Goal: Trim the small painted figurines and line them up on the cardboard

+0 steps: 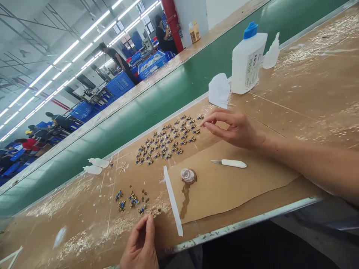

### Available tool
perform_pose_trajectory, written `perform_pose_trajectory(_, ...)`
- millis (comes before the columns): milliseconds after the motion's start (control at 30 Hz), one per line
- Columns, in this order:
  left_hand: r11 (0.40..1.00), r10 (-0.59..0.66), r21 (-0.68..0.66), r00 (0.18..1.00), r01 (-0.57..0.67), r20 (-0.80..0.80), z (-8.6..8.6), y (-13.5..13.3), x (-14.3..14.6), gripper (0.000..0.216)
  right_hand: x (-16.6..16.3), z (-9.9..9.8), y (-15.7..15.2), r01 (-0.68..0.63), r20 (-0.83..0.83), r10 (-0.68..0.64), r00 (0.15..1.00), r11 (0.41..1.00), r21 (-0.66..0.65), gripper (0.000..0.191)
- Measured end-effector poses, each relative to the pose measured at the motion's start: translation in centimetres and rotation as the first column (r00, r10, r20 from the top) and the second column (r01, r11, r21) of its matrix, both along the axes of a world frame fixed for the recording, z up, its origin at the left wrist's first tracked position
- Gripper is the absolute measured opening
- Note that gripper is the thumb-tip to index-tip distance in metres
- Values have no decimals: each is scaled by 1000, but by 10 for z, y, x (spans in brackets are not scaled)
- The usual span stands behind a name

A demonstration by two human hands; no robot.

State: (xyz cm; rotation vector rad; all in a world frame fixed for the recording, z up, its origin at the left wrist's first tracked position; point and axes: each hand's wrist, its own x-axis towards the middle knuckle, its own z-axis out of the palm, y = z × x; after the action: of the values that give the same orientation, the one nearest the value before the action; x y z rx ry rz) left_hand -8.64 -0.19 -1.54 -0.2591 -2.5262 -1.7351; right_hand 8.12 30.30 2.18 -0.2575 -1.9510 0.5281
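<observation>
Many tiny blue and brass parts (168,140) lie in loose rows on the brown worktable (308,86). My right hand (234,127) reaches to the right end of these rows, thumb and forefinger pinched near one small part; whether it holds it I cannot tell. My left hand (141,244) rests at the table's near edge, fingertips pinched beside a smaller scatter of the same parts (131,201). A white-handled knife (230,163) lies on a cardboard sheet (238,186) below my right hand.
A white bottle with blue cap (248,59), a small squeeze bottle (272,54) and a white cloth (219,90) stand at the table's far side. A glue puddle (188,175), a white strip (173,200) and two white droppers (95,166) lie nearby. A green conveyor belt (140,112) runs beyond; other people work behind it.
</observation>
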Motion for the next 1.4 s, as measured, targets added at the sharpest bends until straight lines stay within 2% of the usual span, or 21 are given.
perform_pose_trajectory(133,989,-42,-140,999,43,6,2,0,0,27,0,1,-2,22,23,-22,999,1000,-11,11)
perform_pose_trajectory(367,982,-58,-182,998,53,-23,0,-4,-4,33,0,2,-4,42,41,-42,998,999,18,10)
perform_pose_trajectory(500,975,-134,-189,989,119,-70,1,-7,-2,31,0,2,-3,57,7,-57,998,997,60,10)
perform_pose_trajectory(700,901,-338,-305,940,309,-43,1,-14,-15,31,0,-1,0,158,-37,-156,987,987,40,12)
perform_pose_trajectory(933,803,-531,-390,838,451,-126,9,-13,-25,21,1,-4,6,196,-72,-192,979,979,58,10)
perform_pose_trajectory(1300,739,-637,-431,745,517,-197,13,-13,-29,15,0,-6,8,201,-63,-198,978,979,44,9)
perform_pose_trajectory(1400,735,-636,-449,747,508,-195,13,-11,-27,15,2,-4,6,201,-47,-199,979,978,46,9)
